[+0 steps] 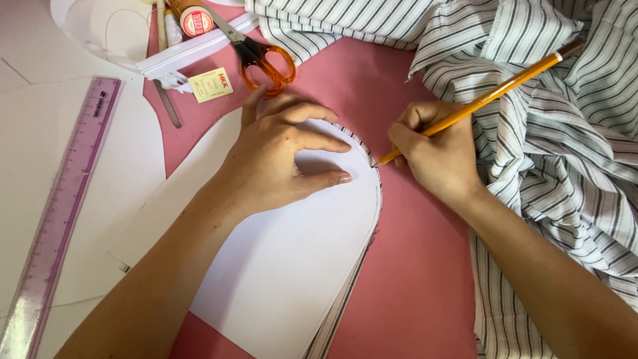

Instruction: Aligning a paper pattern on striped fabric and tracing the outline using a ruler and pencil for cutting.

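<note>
My left hand (282, 156) presses flat with spread fingers on a white paper pattern (286, 266) with a rounded end. The pattern lies on striped fabric whose edge (345, 299) shows along its right side. My right hand (435, 153) grips a yellow pencil (492, 93), its tip touching the pattern's curved edge at the right. Everything rests on a pink surface (419, 279).
A pile of white and grey striped cloth (565, 133) covers the right side and top. Orange-handled scissors (262, 56), a thread spool (195, 20), a small paper tag (211, 84) and a white tray (133, 33) lie at the top left. A translucent purple ruler (63, 206) rests on white paper at the left.
</note>
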